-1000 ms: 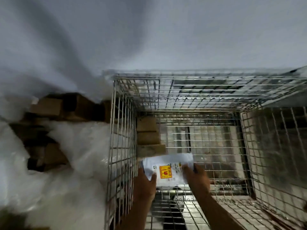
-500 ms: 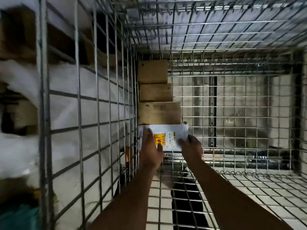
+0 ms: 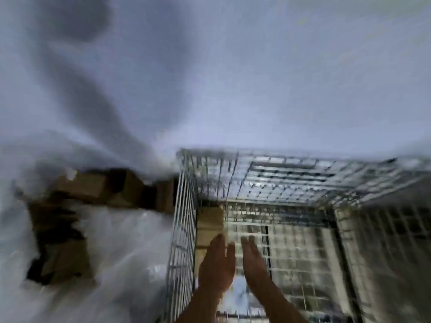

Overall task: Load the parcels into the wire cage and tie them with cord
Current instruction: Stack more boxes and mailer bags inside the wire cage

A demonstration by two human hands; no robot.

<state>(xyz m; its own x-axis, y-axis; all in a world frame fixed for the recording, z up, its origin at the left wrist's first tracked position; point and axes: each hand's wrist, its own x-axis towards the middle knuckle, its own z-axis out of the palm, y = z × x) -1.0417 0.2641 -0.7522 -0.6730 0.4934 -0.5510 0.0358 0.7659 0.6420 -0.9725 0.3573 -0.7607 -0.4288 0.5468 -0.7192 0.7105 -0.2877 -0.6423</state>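
The wire cage (image 3: pixel 184 229) fills the lower right of the blurred view, lying with its open side toward me. A stack of brown cardboard parcels (image 3: pixel 210 231) stands in its far left corner. My left hand (image 3: pixel 215 269) and my right hand (image 3: pixel 254 264) reach into the cage side by side, fingers stretched out and empty, just in front of the stack. A pale shape between and below my wrists may be the white parcel (image 3: pixel 238 292); blur hides its label. No cord is visible.
White plastic sheeting (image 3: pixel 116 252) drapes over brown cardboard boxes (image 3: pixel 79 190) left of the cage. A pale wall (image 3: pixel 256 78) fills the upper half. The cage's mesh roof (image 3: pixel 291 173) and right side (image 3: pixel 384 252) enclose the space around my hands.
Both hands held the white parcel below the brown stack; now they are off it with fingers spread. My head has pulled back and up, out of the cage.
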